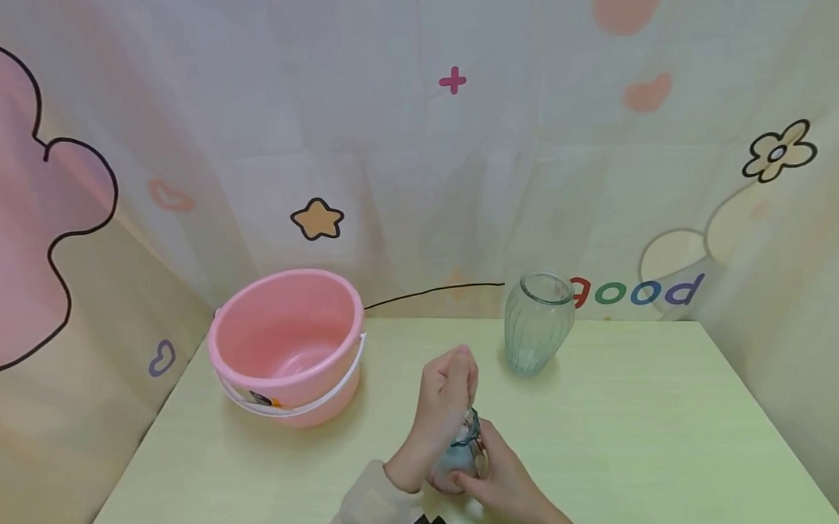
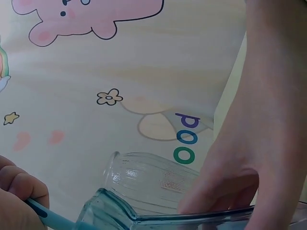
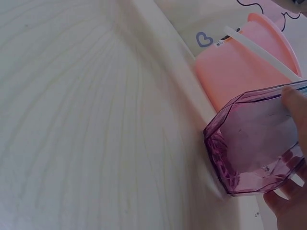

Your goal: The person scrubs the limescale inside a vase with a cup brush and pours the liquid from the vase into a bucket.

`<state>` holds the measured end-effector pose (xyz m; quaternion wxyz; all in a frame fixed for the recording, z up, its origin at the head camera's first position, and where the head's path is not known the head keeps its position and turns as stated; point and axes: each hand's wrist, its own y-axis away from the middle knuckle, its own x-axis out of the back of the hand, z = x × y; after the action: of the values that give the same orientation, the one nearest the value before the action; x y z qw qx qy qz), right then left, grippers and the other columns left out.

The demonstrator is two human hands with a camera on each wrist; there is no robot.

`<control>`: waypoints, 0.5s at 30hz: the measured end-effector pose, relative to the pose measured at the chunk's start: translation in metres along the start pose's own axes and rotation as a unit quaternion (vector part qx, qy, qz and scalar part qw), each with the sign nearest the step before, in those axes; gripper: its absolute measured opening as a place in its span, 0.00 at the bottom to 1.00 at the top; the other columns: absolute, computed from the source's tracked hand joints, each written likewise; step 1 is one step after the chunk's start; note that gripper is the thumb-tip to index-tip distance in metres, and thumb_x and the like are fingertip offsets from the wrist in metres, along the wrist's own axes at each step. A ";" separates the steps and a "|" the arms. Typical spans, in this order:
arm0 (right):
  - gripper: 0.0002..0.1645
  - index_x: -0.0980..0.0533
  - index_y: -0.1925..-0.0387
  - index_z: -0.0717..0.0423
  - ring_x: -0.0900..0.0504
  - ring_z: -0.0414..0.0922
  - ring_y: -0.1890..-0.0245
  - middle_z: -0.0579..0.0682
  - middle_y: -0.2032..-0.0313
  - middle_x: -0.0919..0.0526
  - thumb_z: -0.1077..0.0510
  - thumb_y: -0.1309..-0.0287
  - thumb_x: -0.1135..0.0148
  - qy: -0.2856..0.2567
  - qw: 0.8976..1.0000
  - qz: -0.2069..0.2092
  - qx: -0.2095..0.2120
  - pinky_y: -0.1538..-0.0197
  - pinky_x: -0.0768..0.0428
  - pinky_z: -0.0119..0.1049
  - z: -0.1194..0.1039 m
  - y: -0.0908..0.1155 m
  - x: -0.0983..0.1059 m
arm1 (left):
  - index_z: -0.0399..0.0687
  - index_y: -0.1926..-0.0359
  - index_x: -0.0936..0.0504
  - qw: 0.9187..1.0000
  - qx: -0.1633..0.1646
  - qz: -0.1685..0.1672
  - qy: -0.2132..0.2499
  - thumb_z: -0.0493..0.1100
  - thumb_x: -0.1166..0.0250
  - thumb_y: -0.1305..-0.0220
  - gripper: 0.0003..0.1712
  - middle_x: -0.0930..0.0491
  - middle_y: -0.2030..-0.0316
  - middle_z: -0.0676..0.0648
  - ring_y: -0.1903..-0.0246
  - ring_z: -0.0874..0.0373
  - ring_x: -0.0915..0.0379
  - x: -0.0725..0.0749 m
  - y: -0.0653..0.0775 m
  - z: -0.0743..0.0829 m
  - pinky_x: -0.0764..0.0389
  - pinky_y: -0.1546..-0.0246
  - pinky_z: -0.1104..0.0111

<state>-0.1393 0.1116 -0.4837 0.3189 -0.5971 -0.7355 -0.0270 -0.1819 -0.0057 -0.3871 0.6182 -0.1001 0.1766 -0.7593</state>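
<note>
My left hand (image 1: 448, 394) is closed around a light-blue handle (image 2: 53, 218) that runs into the mouth of a faceted glass vase (image 1: 444, 473). The vase is teal at the neck and purple toward the base, as the right wrist view shows. My right hand (image 1: 508, 477) holds the vase's body from the right, thumb on one side and fingers on the other. Through the purple glass (image 3: 230, 165) a pale, whitish area shows inside. The handle's far end is hidden within the vase.
A pink bucket (image 1: 292, 393) with a white carrying handle stands at the back left of the pale table (image 1: 645, 440). Toward the back right is a clear ribbed glass vase (image 1: 535, 327). A printed curtain (image 1: 400, 138) closes off the back and sides.
</note>
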 end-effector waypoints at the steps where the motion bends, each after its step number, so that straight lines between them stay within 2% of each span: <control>1: 0.39 0.37 0.46 0.59 0.28 0.40 0.57 0.49 0.52 0.27 0.66 0.62 0.30 0.000 1.000 0.001 0.006 0.54 0.28 0.39 0.000 0.000 0.000 | 0.43 0.86 0.40 1.000 -0.001 0.000 0.001 0.44 0.60 0.29 0.25 0.45 0.92 0.49 0.91 0.59 0.50 0.000 0.000 -0.001 0.49 0.89 0.71; 4: 0.39 0.37 0.46 0.60 0.29 0.41 0.57 0.50 0.52 0.27 0.66 0.62 0.30 0.000 1.000 0.003 0.015 0.55 0.28 0.38 -0.002 0.000 0.000 | 0.43 0.86 0.41 1.000 -0.008 0.005 -0.002 0.44 0.59 0.30 0.25 0.45 0.92 0.49 0.92 0.59 0.51 -0.002 0.001 -0.003 0.50 0.90 0.71; 9: 0.39 0.38 0.46 0.59 0.29 0.40 0.57 0.48 0.51 0.28 0.66 0.61 0.30 -0.002 1.000 0.004 0.004 0.55 0.28 0.39 0.001 0.000 0.000 | 0.43 0.86 0.41 1.000 -0.017 0.005 -0.001 0.43 0.59 0.31 0.24 0.45 0.92 0.49 0.92 0.59 0.51 -0.002 0.001 -0.004 0.50 0.90 0.71; 15: 0.42 0.39 0.44 0.53 0.30 0.40 0.57 0.46 0.50 0.28 0.62 0.62 0.29 0.009 1.000 0.015 0.017 0.55 0.28 0.40 0.033 0.003 -0.011 | 0.42 0.86 0.40 1.000 -0.005 -0.010 0.003 0.37 0.60 0.32 0.22 0.45 0.92 0.52 0.93 0.61 0.50 -0.002 0.003 0.004 0.49 0.91 0.72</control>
<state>-0.1500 0.1164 -0.5165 0.3362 -0.6020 -0.7241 -0.0151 -0.1774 -0.0049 -0.3843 0.6097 -0.1022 0.1815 -0.7648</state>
